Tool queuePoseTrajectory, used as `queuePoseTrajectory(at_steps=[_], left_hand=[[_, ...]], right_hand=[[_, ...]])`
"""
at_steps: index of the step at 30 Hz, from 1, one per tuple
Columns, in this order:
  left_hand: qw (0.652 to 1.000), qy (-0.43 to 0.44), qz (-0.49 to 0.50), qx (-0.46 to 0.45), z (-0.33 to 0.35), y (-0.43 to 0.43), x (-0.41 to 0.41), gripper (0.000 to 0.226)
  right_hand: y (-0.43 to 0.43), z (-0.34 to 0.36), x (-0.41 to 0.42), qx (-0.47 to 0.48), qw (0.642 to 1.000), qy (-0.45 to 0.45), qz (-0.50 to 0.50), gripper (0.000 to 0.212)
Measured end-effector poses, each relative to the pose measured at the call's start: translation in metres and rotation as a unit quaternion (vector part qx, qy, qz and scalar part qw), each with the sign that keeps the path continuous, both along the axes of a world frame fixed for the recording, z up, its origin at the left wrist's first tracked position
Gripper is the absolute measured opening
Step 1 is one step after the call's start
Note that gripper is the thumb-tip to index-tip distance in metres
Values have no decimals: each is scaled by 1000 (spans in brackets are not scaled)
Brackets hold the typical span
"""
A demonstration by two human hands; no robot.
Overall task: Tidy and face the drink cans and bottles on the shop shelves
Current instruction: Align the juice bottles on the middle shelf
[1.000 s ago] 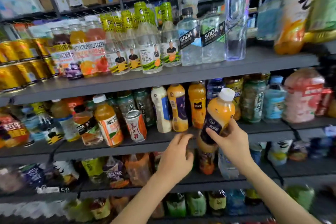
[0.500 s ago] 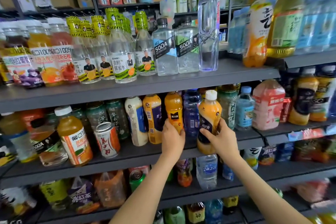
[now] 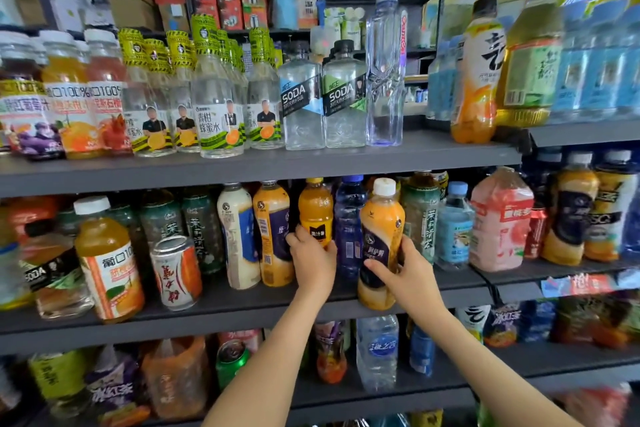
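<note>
Mid shelf [image 3: 225,303], L to R. Far left: juice btl [image 3: 107,263], white cap, orange label, leaning a bit. Just beside it is a can [image 3: 176,274], red and white, tilted. Next a cream btl [image 3: 239,236] w/ blue label, touching a purple-label btl [image 3: 273,232] of orange drink, barcode side out.

L hand [image 3: 313,262] grips the small orange btl [image 3: 316,211], yellow cap, in the row just right of that one. Fingers are curled round its lower half, thumb on the right side, black label patch showing above the hand. Blue btl [image 3: 349,229] stands between the two hands, further back.

R hand [image 3: 414,276] holds the white-cap orange btl [image 3: 381,236] round its dark label: thumb across the front, other fingers wrapped behind the right side. That btl is near upright at the shelf's front edge, ahead of the row; can't tell if its base rests on the shelf.

Right of it: green tea btl [image 3: 420,218], pale blue btl [image 3: 453,229], pink jug [image 3: 500,218].
</note>
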State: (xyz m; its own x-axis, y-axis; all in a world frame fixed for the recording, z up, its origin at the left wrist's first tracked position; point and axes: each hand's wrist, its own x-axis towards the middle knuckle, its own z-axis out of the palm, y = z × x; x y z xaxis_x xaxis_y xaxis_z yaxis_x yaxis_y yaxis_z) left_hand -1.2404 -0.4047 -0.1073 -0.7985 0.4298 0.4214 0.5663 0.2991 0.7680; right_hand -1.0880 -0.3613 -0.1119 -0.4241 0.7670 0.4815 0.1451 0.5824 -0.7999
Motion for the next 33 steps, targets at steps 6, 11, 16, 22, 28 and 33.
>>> queuePoseTrajectory(at_steps=[6,11,16,22,28,33], left_hand=[[997,34,-36,51,-10,-14,18,65],[996,39,-72,28,-15,-31,18,73],[997,54,-58,-16,1,-30,9,59],[997,30,1,-65,1,-15,11,64],[999,19,-40,-22,-7,-30,20,71],[997,62,-48,-29,-12,-92,9,63]], right_hand=[[6,1,5,2,1000,5,12,46],[7,6,7,-20,999,8,25,44],[9,9,6,-28,999,4,30,47],[11,14,1,-37,999,3,19,50],[2,12,1,-53,998,16,14,47],[-35,15,-18,-71,996,19,49,42]])
